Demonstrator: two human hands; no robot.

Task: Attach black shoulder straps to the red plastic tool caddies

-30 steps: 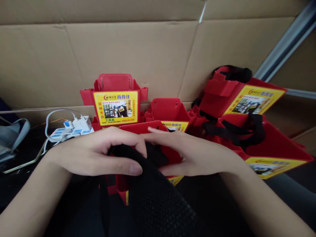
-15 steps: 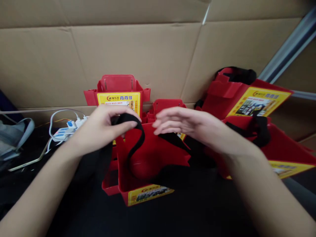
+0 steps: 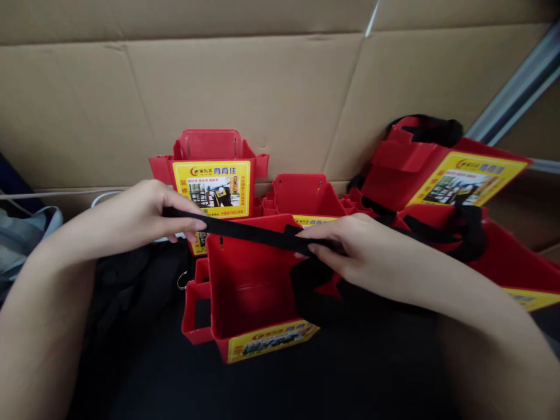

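A black webbing strap (image 3: 251, 230) runs almost straight between my two hands, above a red plastic tool box (image 3: 251, 286). My left hand (image 3: 168, 213) pinches one stretch of it between thumb and fingers. Over the box's right side, my right hand (image 3: 345, 245) is closed on the strap too, and some fingers are hidden. More black strap hangs below my right hand and covers part of the box's right wall. The box is open at the top, with a slot in its back wall, a loop at its left and a yellow label (image 3: 271, 341) in front.
Behind stand another labelled red box (image 3: 214, 186) and a smaller-looking red one (image 3: 300, 195). Red boxes with black straps (image 3: 441, 169) are stacked at the right. Cardboard (image 3: 245, 99) forms the back wall. A metal ring (image 3: 182, 280) lies left of the near box.
My right hand, open and apart from the strap before, has closed on it. The strap has gone from a loose curl at my left hand to a stretched line; my left hand has moved left.
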